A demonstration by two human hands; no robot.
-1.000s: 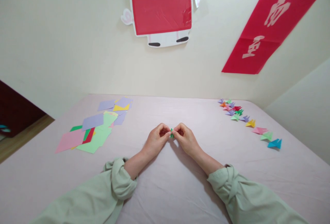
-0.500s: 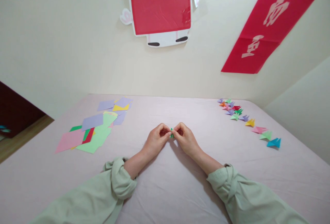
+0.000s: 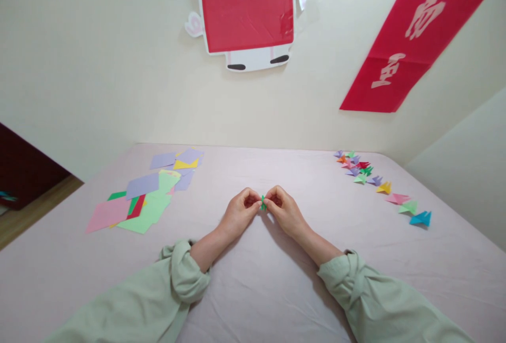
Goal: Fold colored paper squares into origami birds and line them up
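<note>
A small folded piece of green paper (image 3: 263, 203) is pinched between my two hands, above the middle of the cloth-covered surface. My left hand (image 3: 240, 213) grips its left side with thumb and forefinger. From the right, my right hand (image 3: 286, 212) pinches the other side the same way. The fingers cover most of the paper, so its full shape is hidden. Folded paper butterflies (image 3: 408, 207) in several colours form a slanting row at the right.
Loose coloured paper sheets (image 3: 148, 211) lie overlapping at the left, with more purple and yellow sheets (image 3: 190, 156) behind them. A pale pink cloth (image 3: 245, 290) covers the surface. A wall with a red banner (image 3: 411, 42) and a red board (image 3: 247, 6) rises behind.
Both hands stay almost in place, still pinching the green paper. A little more of the paper shows between the fingertips. The view has shifted very slightly.
</note>
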